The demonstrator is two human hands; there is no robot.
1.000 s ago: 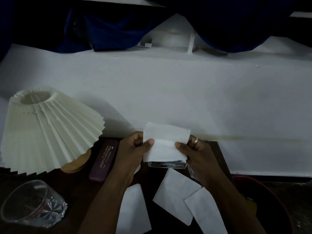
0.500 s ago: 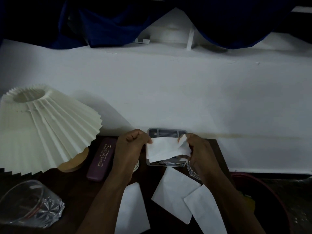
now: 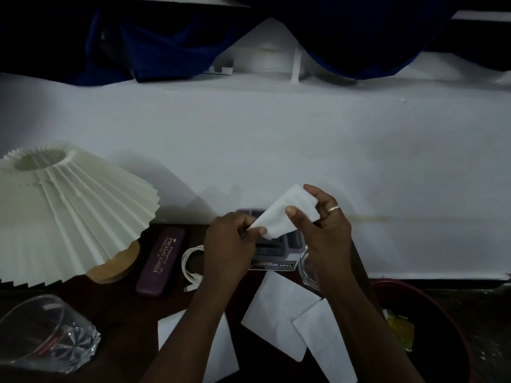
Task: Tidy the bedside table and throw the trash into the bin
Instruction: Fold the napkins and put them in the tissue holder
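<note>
Both hands hold one white tissue [image 3: 287, 214] above the dark bedside table [image 3: 124, 308]. My left hand [image 3: 229, 244] pinches its lower left corner. My right hand [image 3: 326, 233] pinches its upper right part between thumb and fingers, so the tissue is folded into a slanted wedge. Three more white tissues lie flat on the table: one [image 3: 221, 352] under my left forearm, one [image 3: 279, 310] in the middle, one [image 3: 323, 338] to the right. A dark red bin [image 3: 431, 308] stands at the lower right beside the table, with yellow trash [image 3: 401, 330] inside.
A pleated white lamp [image 3: 63, 214] on a wooden base stands at the left. A purple glasses case [image 3: 161, 261], a coiled white cable [image 3: 190, 264], a grey box [image 3: 279, 250] and a clear glass [image 3: 41, 335] lie on the table. The white wall is behind.
The tissue was a flat sheet held up by both hands; now it is folded into a wedge, and my right hand has risen with its end.
</note>
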